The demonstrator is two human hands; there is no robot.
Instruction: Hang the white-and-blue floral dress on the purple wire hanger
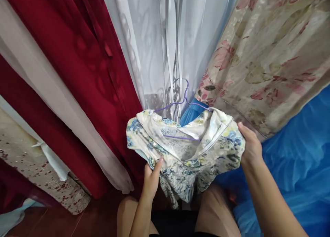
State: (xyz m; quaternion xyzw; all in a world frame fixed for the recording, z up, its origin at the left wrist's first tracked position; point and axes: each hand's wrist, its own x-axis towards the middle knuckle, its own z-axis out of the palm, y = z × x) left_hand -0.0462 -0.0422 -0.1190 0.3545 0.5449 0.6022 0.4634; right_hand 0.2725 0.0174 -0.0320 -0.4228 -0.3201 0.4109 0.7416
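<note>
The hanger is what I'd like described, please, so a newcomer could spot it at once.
Find the white cloth hanging at top centre. Below it, the left hand and right hand hold a flowered garment, and the hanger pokes from its neckline. Its thin purple shape stands out from the cloth and garment.

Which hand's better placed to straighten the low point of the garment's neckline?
Likely the left hand: its thumb is on the garment, nearer that point; the right hand holds the outer shoulder edge.
</note>
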